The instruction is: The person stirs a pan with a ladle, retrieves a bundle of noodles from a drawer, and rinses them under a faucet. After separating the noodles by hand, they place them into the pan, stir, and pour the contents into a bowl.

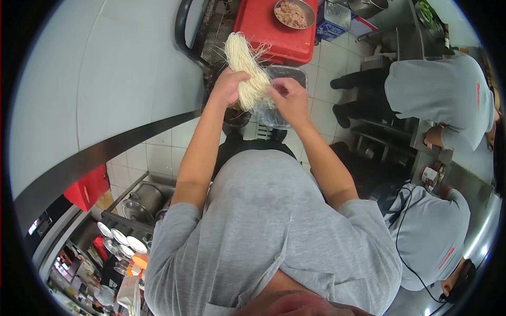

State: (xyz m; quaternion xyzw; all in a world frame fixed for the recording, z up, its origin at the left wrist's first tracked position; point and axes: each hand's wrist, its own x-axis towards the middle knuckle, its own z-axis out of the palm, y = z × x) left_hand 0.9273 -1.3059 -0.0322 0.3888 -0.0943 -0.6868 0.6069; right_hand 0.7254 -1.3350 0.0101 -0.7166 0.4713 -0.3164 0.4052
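Note:
A thick bundle of thin, pale yellow noodles [243,59] stands out from my left hand [227,87], which is wrapped round its left side. Loose strands stick out at its top and right edge. My right hand [290,100] is in a pinch, its fingertips against the right edge of the bundle where the strands run. Below my right hand is a dark tub [300,76], with clear plastic [273,117] in it. A dark container [235,118] lies under my left hand, mostly hidden by the hand and the noodles.
Ahead is a red lidded box [258,23] carrying a metal bowl [293,14] of pale shredded food. A grey worktop [116,68] runs along my left. Two people in grey shirts work at the right-hand counters. Several pots and lids [138,210] stand behind on the left.

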